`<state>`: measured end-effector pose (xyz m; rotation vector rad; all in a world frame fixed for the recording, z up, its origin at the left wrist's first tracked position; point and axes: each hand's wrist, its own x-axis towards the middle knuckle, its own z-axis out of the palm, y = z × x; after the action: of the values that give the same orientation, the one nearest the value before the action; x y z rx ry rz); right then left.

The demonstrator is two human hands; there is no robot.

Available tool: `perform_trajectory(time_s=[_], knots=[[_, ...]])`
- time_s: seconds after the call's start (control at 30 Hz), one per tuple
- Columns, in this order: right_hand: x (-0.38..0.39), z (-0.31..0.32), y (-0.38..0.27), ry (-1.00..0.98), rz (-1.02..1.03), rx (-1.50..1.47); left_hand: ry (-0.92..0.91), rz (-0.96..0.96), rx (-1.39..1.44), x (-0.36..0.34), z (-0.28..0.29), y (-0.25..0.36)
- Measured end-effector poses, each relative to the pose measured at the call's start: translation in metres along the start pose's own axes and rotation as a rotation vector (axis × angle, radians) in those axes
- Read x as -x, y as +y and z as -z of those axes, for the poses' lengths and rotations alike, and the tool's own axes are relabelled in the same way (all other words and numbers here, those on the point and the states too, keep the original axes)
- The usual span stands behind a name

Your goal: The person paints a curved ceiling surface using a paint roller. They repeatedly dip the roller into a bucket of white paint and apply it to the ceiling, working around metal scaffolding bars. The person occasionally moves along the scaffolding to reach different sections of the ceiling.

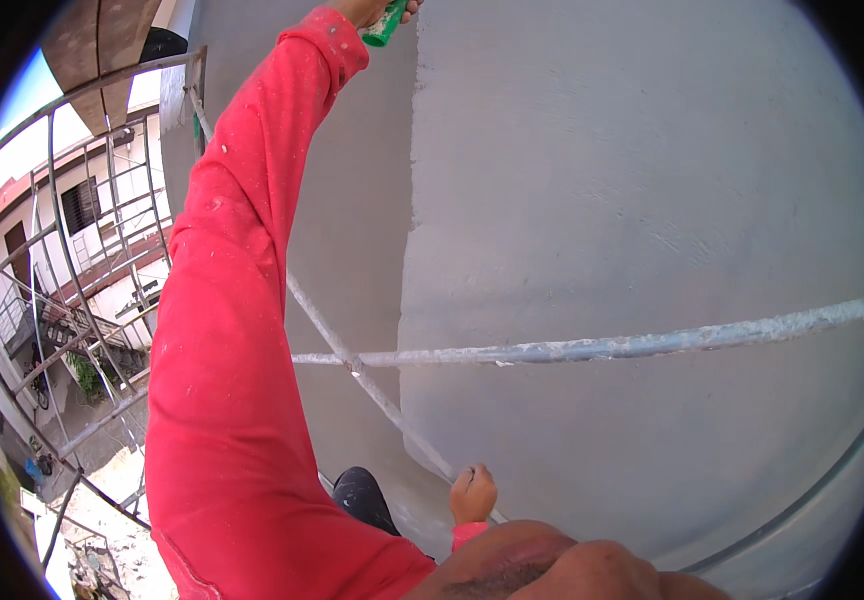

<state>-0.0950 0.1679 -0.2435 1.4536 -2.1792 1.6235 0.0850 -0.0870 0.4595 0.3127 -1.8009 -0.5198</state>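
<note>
Up at the top edge, my left hand [360, 9] is closed around a green handle [385, 24]. The rest of that tool is cut off by the picture's edge. The red sleeve [237, 280] of my left arm, flecked with pale specks, stretches upward in front of the grey wall [632, 180]. Low in the view, my right hand [474, 493] is closed on a diagonal scaffold brace [392, 410], its fingers partly hidden. A lighter grey coat covers the wall on the right, with a ragged vertical edge against the darker strip [357, 200].
A plaster-spattered horizontal pipe [592, 348] crosses before the wall and meets the brace. Scaffold frames [62, 230] stand at the left, with planks [97, 55] overhead. A dark boot [364, 500] shows below. Beyond, a building [102, 215] and sunlit ground lie well below.
</note>
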Motion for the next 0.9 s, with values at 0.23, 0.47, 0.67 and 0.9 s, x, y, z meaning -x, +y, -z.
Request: perform_trajectory(time_s=[0.23,0.47,0.67,0.9], knots=[[-0.005,0.004,0.010,0.017,-0.031,0.050,0.041,0.037,0.041,-0.062,0.010,0.014],[-0.006,-0.001,0.010,-0.025,0.026,0.033,0.046,0.273,-0.050,0.033,0.011,-0.033],[-0.007,0.006,0.005,-0.083,0.049,0.045,-0.009,0.526,-0.070,0.178,-0.005,-0.069],[-0.009,0.009,0.011,-0.093,0.038,0.058,-0.056,0.728,-0.053,0.299,-0.023,-0.120]])
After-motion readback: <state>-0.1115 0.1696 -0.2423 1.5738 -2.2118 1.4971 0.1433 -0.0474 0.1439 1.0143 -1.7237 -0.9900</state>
